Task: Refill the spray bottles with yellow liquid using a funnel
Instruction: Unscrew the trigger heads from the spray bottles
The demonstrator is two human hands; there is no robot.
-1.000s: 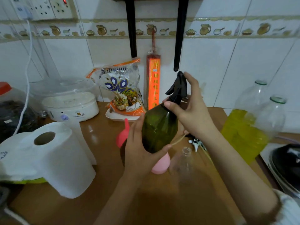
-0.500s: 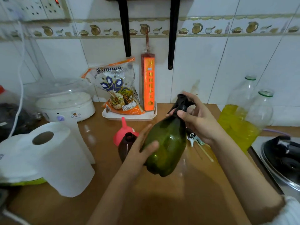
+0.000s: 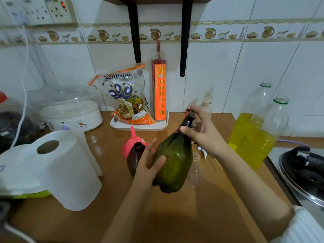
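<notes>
Green bottle (image 3: 172, 163) held tilted above the wooden counter (image 3: 201, 216), base toward the camera, neck leaning up and to the right. Cradled on its left flank by the left hand (image 3: 149, 165), thumb lying across the front of the glass, fingers reaching up along the side, only loosely bent. Gripped at the neck by the right hand (image 3: 203, 132), fingers curled round the black spray head (image 3: 187, 120), thumb pressed against the collar. Just behind the left hand, standing on the counter: a brown bottle (image 3: 134, 158), uncapped, mouth open. Right behind that, touching or nearly so, a pink funnel (image 3: 134, 142) lying mouth down, spout pointing up. Partly hidden behind the green bottle and the right forearm, a clear bottle (image 3: 195, 156), open at the top; beside it a small white piece too blurred to name. Against the tiled wall past the right hand, a pale clear sprayer (image 3: 206, 100). Well to the right, two big plastic jugs (image 3: 252, 137) of yellow liquid, one in front of the other, both about half full, caps off. On the left, a paper towel roll (image 3: 57, 169) standing upright, and behind it a white cooker (image 3: 70, 111) with a clear lid. At the back, a white tray (image 3: 140, 126) bearing a snack bag (image 3: 126, 97) and a tall orange box (image 3: 159, 90). Far right, the edge of a stove (image 3: 305, 172).
</notes>
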